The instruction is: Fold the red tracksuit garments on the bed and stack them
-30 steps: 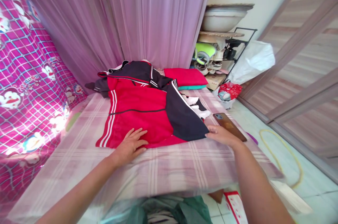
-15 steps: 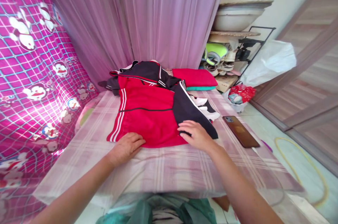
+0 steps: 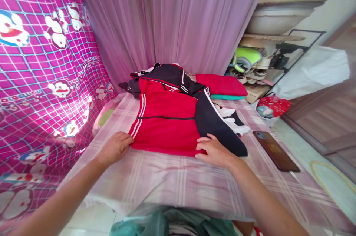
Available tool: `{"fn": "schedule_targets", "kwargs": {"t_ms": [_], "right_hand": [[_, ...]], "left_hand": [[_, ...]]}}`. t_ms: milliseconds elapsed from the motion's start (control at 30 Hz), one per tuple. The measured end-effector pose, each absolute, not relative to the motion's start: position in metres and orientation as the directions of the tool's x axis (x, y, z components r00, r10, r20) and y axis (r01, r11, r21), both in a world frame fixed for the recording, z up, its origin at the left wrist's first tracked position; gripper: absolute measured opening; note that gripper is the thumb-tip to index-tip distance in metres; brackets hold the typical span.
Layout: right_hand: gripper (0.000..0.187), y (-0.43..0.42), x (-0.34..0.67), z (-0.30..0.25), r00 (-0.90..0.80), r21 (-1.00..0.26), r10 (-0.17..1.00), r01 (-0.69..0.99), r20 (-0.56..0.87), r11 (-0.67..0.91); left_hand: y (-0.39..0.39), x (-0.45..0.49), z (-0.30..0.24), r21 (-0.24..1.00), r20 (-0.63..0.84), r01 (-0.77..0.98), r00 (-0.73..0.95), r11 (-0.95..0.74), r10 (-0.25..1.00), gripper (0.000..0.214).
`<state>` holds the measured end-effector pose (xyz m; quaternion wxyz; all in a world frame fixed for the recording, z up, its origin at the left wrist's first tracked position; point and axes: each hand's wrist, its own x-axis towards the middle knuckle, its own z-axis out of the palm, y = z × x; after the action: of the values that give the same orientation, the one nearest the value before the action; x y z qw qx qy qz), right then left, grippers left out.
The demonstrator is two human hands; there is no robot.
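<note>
A red and dark navy track jacket with white stripes lies spread on a plaid-covered table. Its red panel faces up with the hem toward me, and its dark upper part is bunched at the far side. At the near left corner, my left hand is closed with the striped edge pinched between thumb and fingers. My right hand grips the hem near the right, fingers curled where red meets the dark sleeve. White and dark cloth sticks out beyond that sleeve.
A folded red garment rests on a green one at the back right. A phone with a cable lies at the table's right. Beyond stand a shoe rack and bags. A purple curtain hangs behind, a pink patterned cloth at left.
My left hand has slid left from the middle of the hem to the jacket's left corner and pinches it. My right hand has closed on the hem's right part. The view has shifted left.
</note>
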<state>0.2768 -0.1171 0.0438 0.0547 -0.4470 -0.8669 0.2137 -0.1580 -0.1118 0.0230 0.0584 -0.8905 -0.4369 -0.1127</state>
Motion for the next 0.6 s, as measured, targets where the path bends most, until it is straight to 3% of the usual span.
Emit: {"fn": "schedule_targets", "kwargs": {"t_ms": [133,233,367,467,600], "right_hand": [[0.016,-0.114,0.283,0.048,-0.568,-0.374,0.816,0.784,-0.109,0.496],[0.018,-0.11,0.293,0.05,-0.545,-0.351,0.833,0.802,-0.099,0.483],[0.023,-0.1,0.307,0.054,-0.515,-0.387,0.857,0.787,0.015,0.48],[0.026,-0.078,0.317,0.056,-0.341,-0.391,0.929,0.842,0.147,0.371],[0.037,-0.024,0.327,0.057,0.035,-0.477,0.982,0.877,0.184,0.058]], "left_hand": [[-0.113,-0.156,0.025,0.044,0.197,0.803,0.576,-0.594,0.793,0.025],[-0.111,-0.157,0.025,0.146,0.171,0.818,0.533,-0.556,0.829,0.024],[-0.105,-0.16,0.031,0.283,0.104,0.811,0.505,-0.512,0.857,0.027],[-0.1,-0.161,0.036,0.311,0.045,0.821,0.491,-0.479,0.87,0.034],[-0.094,-0.161,0.037,0.315,0.009,0.843,0.456,-0.436,0.89,0.039]]}}
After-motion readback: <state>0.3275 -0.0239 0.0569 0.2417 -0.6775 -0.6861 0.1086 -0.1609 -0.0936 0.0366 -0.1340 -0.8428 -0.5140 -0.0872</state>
